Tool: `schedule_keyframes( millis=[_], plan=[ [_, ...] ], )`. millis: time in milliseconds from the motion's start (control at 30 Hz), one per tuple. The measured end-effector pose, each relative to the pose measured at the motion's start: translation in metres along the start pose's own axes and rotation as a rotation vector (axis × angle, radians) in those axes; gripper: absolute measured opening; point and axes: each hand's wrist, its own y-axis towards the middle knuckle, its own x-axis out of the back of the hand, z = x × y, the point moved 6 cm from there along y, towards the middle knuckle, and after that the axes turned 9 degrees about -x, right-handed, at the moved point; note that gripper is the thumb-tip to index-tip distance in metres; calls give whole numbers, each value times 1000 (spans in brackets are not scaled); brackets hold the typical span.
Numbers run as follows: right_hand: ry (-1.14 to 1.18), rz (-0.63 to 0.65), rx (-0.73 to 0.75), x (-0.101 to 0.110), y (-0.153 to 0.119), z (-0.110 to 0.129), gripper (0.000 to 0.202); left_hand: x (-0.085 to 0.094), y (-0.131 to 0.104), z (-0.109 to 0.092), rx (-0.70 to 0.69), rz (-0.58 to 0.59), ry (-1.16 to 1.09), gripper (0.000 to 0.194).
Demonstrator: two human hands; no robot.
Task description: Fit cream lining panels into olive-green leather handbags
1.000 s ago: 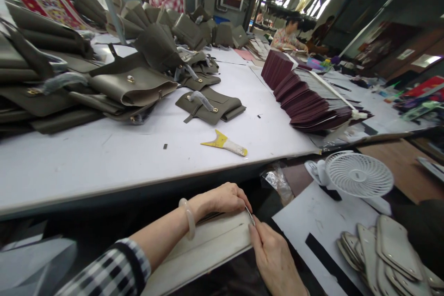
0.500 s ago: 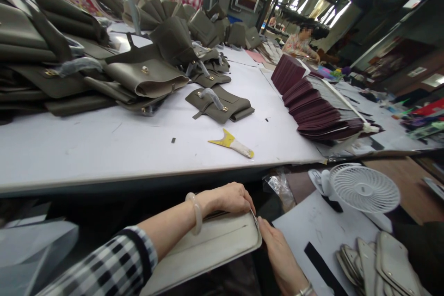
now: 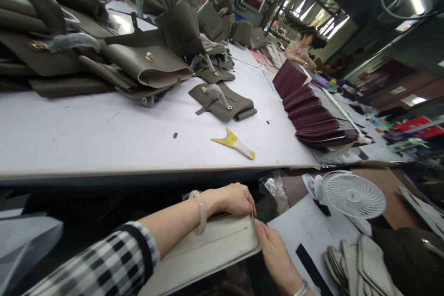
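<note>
Pinching the right end of a cream piece [image 3: 215, 247], the left hand [image 3: 236, 199] and right hand [image 3: 277, 254] meet by the near edge of a white table [image 3: 114, 145]. Dull green bags [image 3: 149, 62] crowd its left; dark red sheets [image 3: 312, 113] lean at right.

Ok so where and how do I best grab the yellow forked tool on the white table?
Take the tool by its narrow white handle, probably from the near right: it lies flat, handle slanting that way, yellow fork facing left.

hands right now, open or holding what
Left hand: closed on the cream piece, near its far corner.
Right hand: touching its right end; grip cannot be told.
</note>
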Motion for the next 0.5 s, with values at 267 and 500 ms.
schedule_keyframes(
  millis=[267,500],
  plan=[
    [327,311,-175,-10,4,-3,50,2,-2,-8,-109,22,81,35],
    [242,301,-212,-8,7,1,55,4,-3,-8,-168,33,116,33]
  ],
)
